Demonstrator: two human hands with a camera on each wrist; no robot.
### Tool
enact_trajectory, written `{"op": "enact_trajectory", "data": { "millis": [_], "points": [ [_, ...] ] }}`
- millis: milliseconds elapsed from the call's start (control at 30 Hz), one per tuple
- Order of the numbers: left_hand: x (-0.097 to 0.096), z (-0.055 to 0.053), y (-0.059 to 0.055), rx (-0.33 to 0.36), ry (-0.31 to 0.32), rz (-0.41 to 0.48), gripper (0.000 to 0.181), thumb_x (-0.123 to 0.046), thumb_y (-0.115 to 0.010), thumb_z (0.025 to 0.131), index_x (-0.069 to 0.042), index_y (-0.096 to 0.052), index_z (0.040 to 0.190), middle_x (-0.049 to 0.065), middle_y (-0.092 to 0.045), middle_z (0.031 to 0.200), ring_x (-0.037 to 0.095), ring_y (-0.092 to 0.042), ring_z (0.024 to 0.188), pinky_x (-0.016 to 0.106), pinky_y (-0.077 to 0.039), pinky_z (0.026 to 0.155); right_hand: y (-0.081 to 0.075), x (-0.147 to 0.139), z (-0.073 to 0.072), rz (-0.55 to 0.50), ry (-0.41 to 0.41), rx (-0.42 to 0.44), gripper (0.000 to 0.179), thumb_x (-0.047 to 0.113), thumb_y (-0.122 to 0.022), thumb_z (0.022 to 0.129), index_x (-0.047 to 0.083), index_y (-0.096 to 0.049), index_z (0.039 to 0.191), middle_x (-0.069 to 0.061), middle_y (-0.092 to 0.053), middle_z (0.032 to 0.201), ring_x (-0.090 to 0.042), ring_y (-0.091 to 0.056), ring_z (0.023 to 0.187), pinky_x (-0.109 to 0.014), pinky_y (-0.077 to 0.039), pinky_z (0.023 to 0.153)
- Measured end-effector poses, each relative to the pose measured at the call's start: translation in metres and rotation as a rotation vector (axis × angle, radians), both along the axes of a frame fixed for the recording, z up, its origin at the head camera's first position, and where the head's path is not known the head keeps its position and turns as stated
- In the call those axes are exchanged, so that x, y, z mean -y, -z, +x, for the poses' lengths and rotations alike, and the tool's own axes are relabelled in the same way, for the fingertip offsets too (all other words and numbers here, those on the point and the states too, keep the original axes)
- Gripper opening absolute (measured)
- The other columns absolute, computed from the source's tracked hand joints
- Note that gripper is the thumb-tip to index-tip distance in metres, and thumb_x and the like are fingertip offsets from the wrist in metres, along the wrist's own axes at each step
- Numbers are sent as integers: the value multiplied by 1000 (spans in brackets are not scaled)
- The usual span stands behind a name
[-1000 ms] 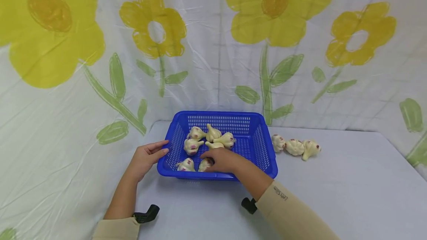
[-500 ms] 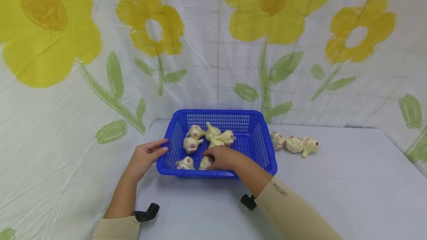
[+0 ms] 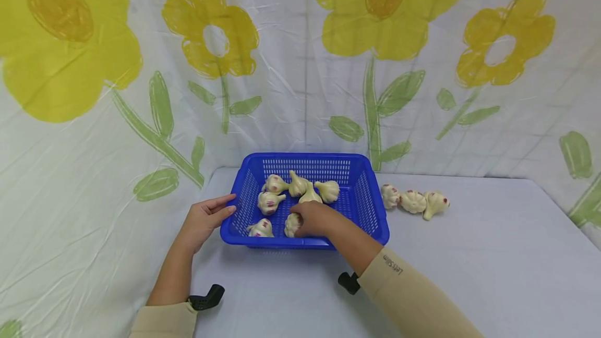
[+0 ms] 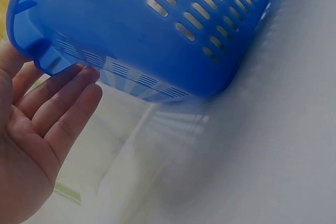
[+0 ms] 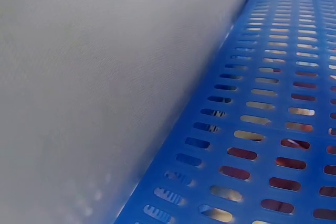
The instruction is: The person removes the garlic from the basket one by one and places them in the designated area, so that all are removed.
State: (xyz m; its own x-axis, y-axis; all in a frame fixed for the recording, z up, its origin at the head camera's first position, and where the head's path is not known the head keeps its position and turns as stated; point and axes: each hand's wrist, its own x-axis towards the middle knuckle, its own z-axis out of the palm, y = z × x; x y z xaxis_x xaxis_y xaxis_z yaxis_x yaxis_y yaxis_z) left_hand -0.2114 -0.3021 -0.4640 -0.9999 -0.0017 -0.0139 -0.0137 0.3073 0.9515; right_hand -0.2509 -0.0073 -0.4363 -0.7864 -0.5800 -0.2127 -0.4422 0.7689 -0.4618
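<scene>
A blue plastic basket (image 3: 307,243) holds several garlic bulbs, cream with purplish patches. Inside it, near the front wall, my right hand (image 3: 316,219) grips a garlic bulb (image 3: 292,224); its fingertips are partly hidden. Just beyond that hand lies another bulb (image 3: 310,193), with one more bulb (image 3: 328,191) to its right. A bulb (image 3: 261,228) sits alone in the front left corner. My left hand (image 3: 202,223) touches the basket's left side with straight fingers; in the left wrist view the fingers (image 4: 68,103) lie against the basket's outer wall.
Outside the basket, a row of garlic bulbs (image 3: 413,202) lies on the white table (image 3: 493,254) to the right. A white curtain (image 3: 291,103) with yellow flowers hangs behind and at the left. The basket's slotted wall (image 5: 252,129) fills much of the right wrist view.
The bulb in my right hand has shifted slightly right and turned. The bulbs beyond the hand have moved too, the rightmost sliding right and back. My left hand stays at the basket's side.
</scene>
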Motion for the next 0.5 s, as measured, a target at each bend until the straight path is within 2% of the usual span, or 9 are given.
{"op": "enact_trajectory", "data": {
  "millis": [133, 300, 500],
  "points": [
    [0, 0, -1, -2, 2, -2, 58, -38, -70, 91, -7, -57, 138, 20, -61, 133, 14, -70, 103, 27, -56, 87, 1, 0, 1, 21, -15, -14, 60, 22, -81, 82, 9, -58, 136, -6, -65, 129, -25, -59, 121, -41, -48, 102],
    [0, 0, 0, -3, 5, 3, 58, -38, -71, 90, -7, -57, 138, 20, -61, 133, 13, -70, 103, 27, -57, 87, 4, 0, 0, 36, -41, -45, 57, 19, -82, 79, 7, -62, 131, -6, -67, 122, -24, -62, 113, -39, -50, 98],
    [0, 0, 0, -6, 5, 12, 58, -37, -71, 91, -7, -57, 138, 21, -61, 133, 11, -70, 100, 26, -57, 86, 5, 1, 0, 36, -36, -40, 56, 19, -83, 79, 8, -63, 129, -6, -68, 121, -23, -62, 112, -40, -50, 98]
  ]
}}
